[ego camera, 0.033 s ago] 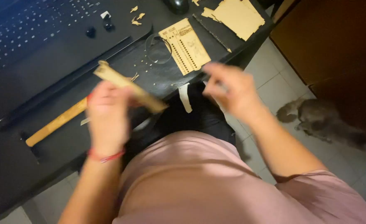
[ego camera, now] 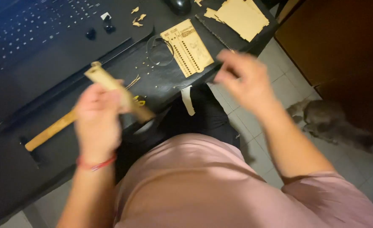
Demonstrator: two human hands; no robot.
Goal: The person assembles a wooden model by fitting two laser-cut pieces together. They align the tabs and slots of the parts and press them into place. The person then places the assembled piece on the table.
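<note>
My left hand (ego camera: 97, 122) is closed round a long pale wooden bar (ego camera: 110, 84), held slantwise over the near edge of the black desk (ego camera: 165, 80). A red band sits on that wrist. My right hand (ego camera: 242, 80) hovers above the desk's right corner, blurred, fingers drawn together; whether anything small is pinched in them is unclear. Between the hands, a laser-cut plywood sheet (ego camera: 187, 47) with rows of small cut-outs lies flat on the desk. A thin wooden strip (ego camera: 51, 131) lies on the desk under my left hand.
A dark laptop keyboard (ego camera: 26, 29) fills the desk's left back. More plywood sheets (ego camera: 241, 17), a black mouse (ego camera: 179, 5) and small loose wooden bits (ego camera: 138, 17) lie at the back. A grey cat (ego camera: 330, 122) lies on the tiled floor at right.
</note>
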